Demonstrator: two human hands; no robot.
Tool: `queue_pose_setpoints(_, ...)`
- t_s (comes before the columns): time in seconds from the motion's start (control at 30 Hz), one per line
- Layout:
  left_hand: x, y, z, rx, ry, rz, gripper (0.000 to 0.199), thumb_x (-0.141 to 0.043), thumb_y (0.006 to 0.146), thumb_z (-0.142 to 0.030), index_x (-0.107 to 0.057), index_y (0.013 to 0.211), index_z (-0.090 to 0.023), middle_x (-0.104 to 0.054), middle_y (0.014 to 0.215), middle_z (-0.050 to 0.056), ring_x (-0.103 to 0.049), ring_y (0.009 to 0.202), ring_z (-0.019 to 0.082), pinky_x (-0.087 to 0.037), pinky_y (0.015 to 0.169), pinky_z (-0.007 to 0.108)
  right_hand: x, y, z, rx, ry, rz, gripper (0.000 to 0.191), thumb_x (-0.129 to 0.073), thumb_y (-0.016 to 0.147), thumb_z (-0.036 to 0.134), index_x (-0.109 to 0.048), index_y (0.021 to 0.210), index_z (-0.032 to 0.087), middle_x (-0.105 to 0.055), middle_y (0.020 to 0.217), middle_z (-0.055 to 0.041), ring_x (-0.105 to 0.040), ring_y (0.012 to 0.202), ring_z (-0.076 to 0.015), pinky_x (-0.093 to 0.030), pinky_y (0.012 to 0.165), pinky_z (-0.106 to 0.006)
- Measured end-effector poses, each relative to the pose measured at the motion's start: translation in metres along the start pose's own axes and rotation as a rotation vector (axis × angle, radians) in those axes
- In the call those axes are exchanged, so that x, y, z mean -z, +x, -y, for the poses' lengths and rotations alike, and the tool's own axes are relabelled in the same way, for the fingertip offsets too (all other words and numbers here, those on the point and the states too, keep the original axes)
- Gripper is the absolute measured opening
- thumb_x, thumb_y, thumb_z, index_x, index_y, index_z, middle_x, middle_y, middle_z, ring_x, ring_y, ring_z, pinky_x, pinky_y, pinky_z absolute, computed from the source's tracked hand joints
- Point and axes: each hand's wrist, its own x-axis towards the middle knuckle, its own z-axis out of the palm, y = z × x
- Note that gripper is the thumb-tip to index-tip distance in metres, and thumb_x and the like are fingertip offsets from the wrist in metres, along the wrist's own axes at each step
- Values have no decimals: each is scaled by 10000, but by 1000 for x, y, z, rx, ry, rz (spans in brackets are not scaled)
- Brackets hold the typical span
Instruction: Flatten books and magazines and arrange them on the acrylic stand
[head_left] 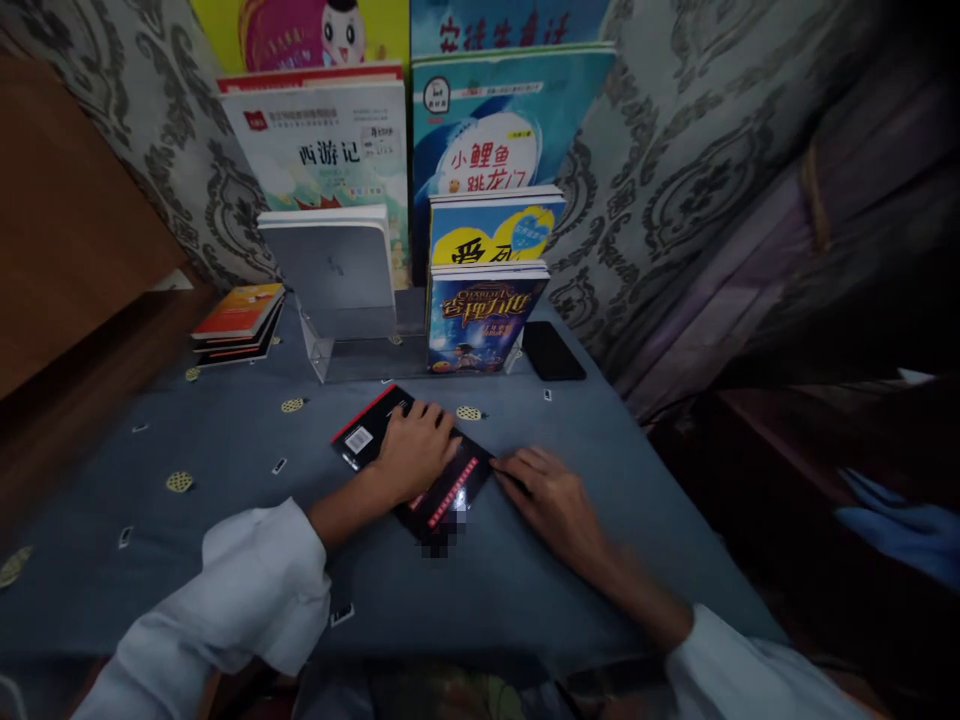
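A black book (pixel 472 440) with a red edge and a white barcode label lies flat and slanted on the grey-blue tablecloth (pixel 247 530). Over its upper left part rests my left hand (pixel 420 448), palm down, with the fingers curled on the cover. My right hand (pixel 546 490) touches the book's right corner with thumb and fingertips close together. The underside of both hands is hidden.
Behind the book, a clear acrylic stand (pixel 360 360) holds several upright books, with a dark blue one (pixel 480 325) in front. A small book stack (pixel 238 315) lies at the left. A black phone-like object (pixel 553 350) lies at the right.
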Motion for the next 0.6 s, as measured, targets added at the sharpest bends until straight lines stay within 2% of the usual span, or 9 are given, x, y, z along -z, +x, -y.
queue_pose_setpoints(0.13,-6,8,14,118,41,-58,303,-475,1013,-363,-671,1004,-132,-667,1029,174,-586,1016,330,-469,796,453,-18,38,-13,-1,-45,11,228,-530,971,174,-750,1007,221,-702,813,-62,-653,798,-237,-548,720,-367)
queue_pose_setpoints(0.27,-12,13,31,161,42,-83,272,-461,1012,-307,-671,987,-135,-669,1007,167,-588,1005,326,-474,801,452,-33,69,-18,-39,-59,12,210,-570,942,141,-758,1002,212,-703,832,-63,-644,824,-225,-545,747,-347)
queue_pose_setpoints(0.4,-16,1,39,80,-13,-102,257,-457,1013,-262,-651,1146,-157,-680,1093,142,-591,1066,303,-466,870,441,-37,71,-16,-68,37,22,235,-570,931,124,-754,1063,186,-716,870,-81,-650,866,-237,-558,789,-374)
queue_pose_setpoints(0.5,-20,-9,40,-38,-113,-103,354,-439,1029,-290,-585,1315,-142,-647,1295,151,-577,1187,295,-448,958,449,-36,64,-16,-75,151,9,274,-545,920,97,-750,1082,177,-748,943,-94,-670,917,-243,-569,842,-405)
queue_pose_setpoints(0.6,-24,-9,39,-135,-195,-79,412,-412,1046,-319,-532,1391,-127,-579,1433,145,-524,1320,278,-402,1051,457,-35,60,-16,-97,251,-17,355,-513,892,54,-740,1122,202,-766,1034,-82,-690,977,-238,-568,895,-418)
